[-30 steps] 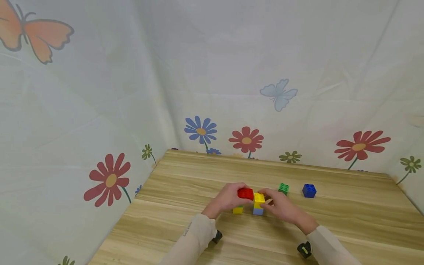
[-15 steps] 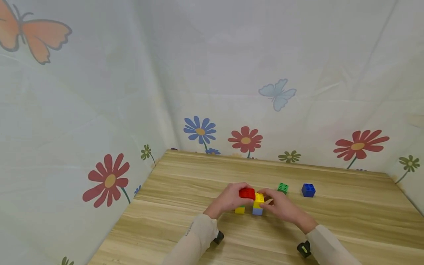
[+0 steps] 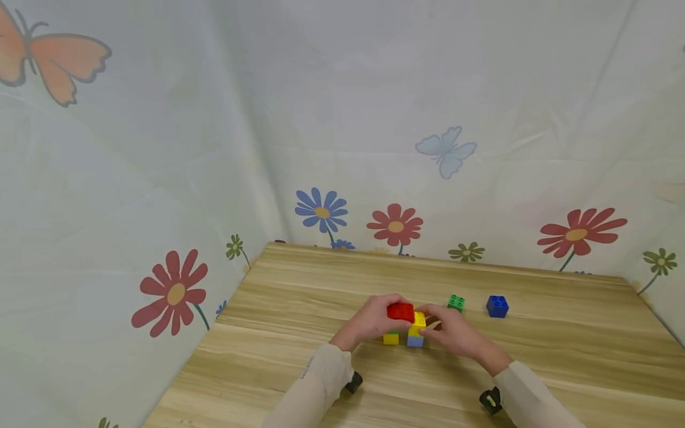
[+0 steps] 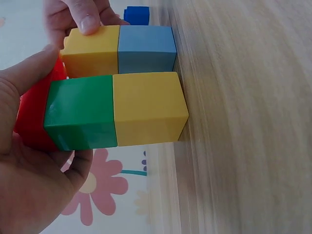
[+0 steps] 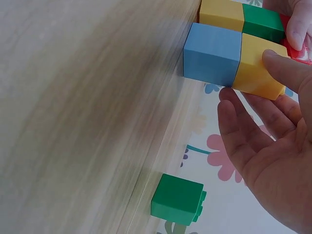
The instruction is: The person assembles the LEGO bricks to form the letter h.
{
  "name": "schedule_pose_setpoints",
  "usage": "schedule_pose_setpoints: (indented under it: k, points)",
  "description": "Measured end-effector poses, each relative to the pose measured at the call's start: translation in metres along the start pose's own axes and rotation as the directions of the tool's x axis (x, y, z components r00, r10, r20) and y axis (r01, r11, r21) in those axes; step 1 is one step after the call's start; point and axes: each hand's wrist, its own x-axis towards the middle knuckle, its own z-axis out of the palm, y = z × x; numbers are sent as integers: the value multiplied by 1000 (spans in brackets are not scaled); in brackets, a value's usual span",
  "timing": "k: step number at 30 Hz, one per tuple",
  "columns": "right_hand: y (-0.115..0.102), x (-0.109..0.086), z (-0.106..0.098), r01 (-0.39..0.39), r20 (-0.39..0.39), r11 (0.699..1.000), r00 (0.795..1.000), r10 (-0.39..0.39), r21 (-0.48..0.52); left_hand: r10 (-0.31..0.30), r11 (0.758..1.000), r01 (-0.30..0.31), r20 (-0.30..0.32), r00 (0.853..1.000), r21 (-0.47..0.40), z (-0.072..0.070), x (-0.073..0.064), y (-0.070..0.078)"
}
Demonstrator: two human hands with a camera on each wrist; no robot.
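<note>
My left hand grips a red toy building brick by its sides. Under the red brick, in the left wrist view, is a green brick, with a yellow brick at the bottom of that stack. Just to its right stands a second stack: a yellow brick on top of a light blue one. Thumb and fingers of my right hand pinch this upper yellow brick. The red brick's right end reaches right up to the yellow brick's top.
Behind my right hand a separate green brick sits on the wooden table. Farther right is a dark blue brick. A white cloth printed with flowers and butterflies hangs along the table's back and left.
My left hand has shifted slightly right with the red-topped stack, narrowing the space to the yellow and light blue stack. My right hand has stayed nearly still.
</note>
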Motion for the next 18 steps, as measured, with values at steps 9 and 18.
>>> schedule_pose_setpoints:
  k: [9, 18]
  points:
    - [2, 0, -1, -17, 11, 1000, 1000, 17, 14, 31, 999, -31, 2, 1000, -19, 2, 1, -1]
    - [3, 0, -2, 3, 22, 1000, 1000, -4, 20, 17, 1000, -17, 9, 1000, -21, 2, 2, 0]
